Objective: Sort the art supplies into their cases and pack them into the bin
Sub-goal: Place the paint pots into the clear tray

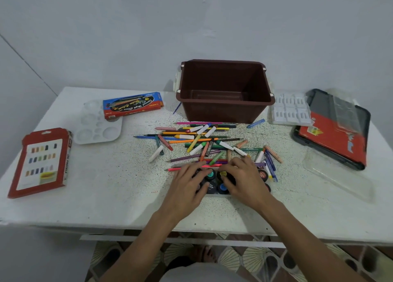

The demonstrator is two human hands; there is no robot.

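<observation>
A pile of coloured pencils, markers and crayons (202, 141) lies in the middle of the white table. At its near edge stands a cluster of small black paint pots (212, 187) with coloured lids. My left hand (187, 186) rests on the left pots with its fingers spread over them. My right hand (244, 179) curls its fingers round a pot on the right side of the cluster. Both hands hide part of the pots. Behind the pile stands the brown bin (225, 111), with nothing inside it.
A red oil pastel case (40, 162) lies at the left. A white palette (97, 126) and a blue paint box (131, 105) sit behind it. At the right are a white insert tray (291, 109), a red and black case (333, 130) and a clear lid (338, 175).
</observation>
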